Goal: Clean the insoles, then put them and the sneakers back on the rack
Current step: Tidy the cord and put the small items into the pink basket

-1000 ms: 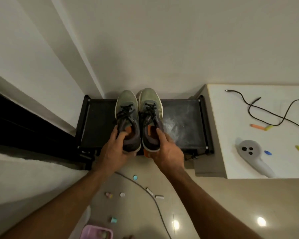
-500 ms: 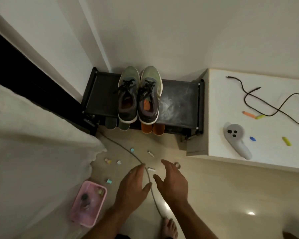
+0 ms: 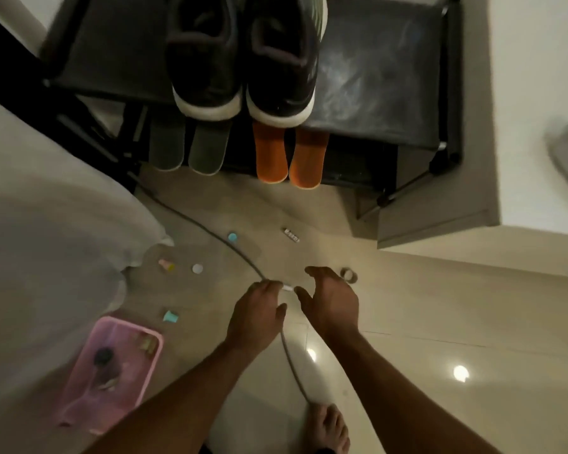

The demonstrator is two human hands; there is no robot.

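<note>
Two dark sneakers with white soles, the left sneaker [image 3: 205,60] and the right sneaker [image 3: 281,60], stand side by side on the top shelf of the black rack [image 3: 374,77], heels toward me. Beneath them, on a lower shelf, two grey insoles [image 3: 187,149] and two orange insoles [image 3: 289,155] stick out. My left hand [image 3: 256,319] and my right hand [image 3: 330,303] hover low over the floor, well in front of the rack, fingers relaxed and spread, holding nothing.
A grey cable [image 3: 243,260] runs across the tiled floor under my hands. Small items lie scattered: a blue cap [image 3: 232,237], a white cap [image 3: 197,268], a ring [image 3: 348,275]. A pink basket [image 3: 112,371] sits at lower left, a white bed sheet [image 3: 46,240] on the left, a white cabinet [image 3: 522,109] on the right.
Both hands let go of the sneakers on the rack and drew back toward me. The view has dropped and moved closer to the floor; the hands stay empty.
</note>
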